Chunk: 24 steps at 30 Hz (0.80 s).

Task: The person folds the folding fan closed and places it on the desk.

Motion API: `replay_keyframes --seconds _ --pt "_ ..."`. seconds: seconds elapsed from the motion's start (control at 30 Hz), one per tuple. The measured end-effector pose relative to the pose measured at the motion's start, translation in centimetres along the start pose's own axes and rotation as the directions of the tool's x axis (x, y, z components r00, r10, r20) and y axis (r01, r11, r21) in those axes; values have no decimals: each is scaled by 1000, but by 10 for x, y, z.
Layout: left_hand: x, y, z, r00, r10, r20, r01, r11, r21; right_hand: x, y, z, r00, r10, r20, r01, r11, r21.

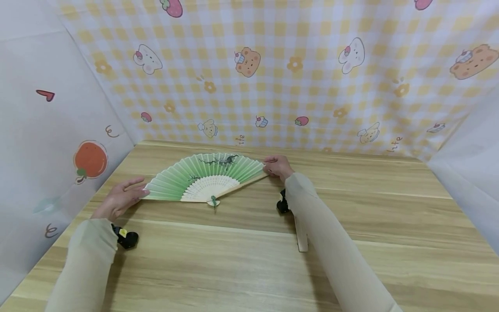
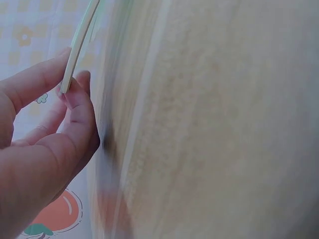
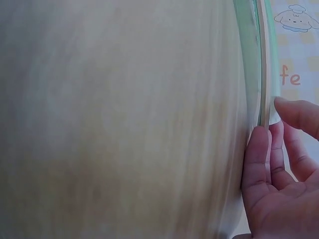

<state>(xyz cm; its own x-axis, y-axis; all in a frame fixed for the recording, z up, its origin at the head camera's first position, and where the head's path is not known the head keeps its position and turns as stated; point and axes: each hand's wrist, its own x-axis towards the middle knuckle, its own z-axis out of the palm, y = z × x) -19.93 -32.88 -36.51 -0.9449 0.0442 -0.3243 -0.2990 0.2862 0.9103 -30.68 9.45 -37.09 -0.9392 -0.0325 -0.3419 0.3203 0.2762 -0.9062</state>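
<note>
A green folding fan (image 1: pixel 167 184) is spread wide over the far part of the table, with a dark branch pattern, pale pierced ribs and a green tassel (image 1: pixel 214 203) at its pivot. My left hand (image 1: pixel 124 197) pinches its left end between thumb and fingers; in the left wrist view the hand (image 2: pixel 55 129) has the end of the pale guard stick (image 2: pixel 77 55) between the fingertips. At the opposite end my right hand (image 1: pixel 278 167) pinches the other edge. The right wrist view shows that hand (image 3: pixel 284 174) with fingertips on both sides of the guard stick (image 3: pixel 264 64).
A pale, flat wooden piece (image 1: pixel 301 236) lies partly hidden under the right forearm. Behind the wooden table (image 1: pixel 218 268) hangs a yellow checked cloth (image 1: pixel 273 95) with cartoon prints. A white cloth (image 1: pixel 50 130) closes off the left side.
</note>
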Motion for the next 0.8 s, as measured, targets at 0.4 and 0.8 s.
replay_keyframes --seconds 0.4,0.8 --pt "-2 -3 -3 1000 -15 24 14 999 38 -2 -1 -1 1000 29 4 -29 1000 -12" --pt "-5 -1 -3 999 -33 7 33 999 25 -6 -3 -1 999 45 18 -45 999 -17"
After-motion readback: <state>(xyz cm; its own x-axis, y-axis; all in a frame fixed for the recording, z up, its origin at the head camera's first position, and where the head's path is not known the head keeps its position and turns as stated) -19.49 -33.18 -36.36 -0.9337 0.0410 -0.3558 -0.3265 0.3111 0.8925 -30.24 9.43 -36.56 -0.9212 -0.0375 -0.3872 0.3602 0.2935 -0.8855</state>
